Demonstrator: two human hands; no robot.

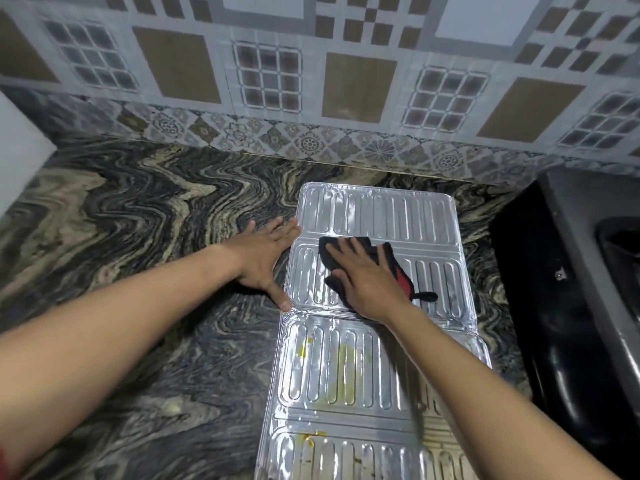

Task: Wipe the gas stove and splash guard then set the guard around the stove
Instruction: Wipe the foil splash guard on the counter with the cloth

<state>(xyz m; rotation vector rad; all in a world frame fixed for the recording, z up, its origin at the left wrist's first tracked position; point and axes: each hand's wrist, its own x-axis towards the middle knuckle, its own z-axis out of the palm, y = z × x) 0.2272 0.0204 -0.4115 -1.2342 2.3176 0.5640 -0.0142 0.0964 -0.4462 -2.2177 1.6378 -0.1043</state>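
Splash guard [388,209] lies flat and unfolded on the table [156,220], silver ribbed panels running from near the tiled wall [277,81] toward the camera. On the guard's second panel from the wall sits a black cloth [403,282] with a red patch. Right hand [367,285] presses down on the cloth, grip wide, fingers straight and spread. Left hand [263,254] is flat on the table just beside the guard's left edge, grip wide, holding nothing, thumb touching the edge. Yellow stains [341,368] on the guard's nearer panels. Black gas stove [561,289] right of the guard, close but apart.
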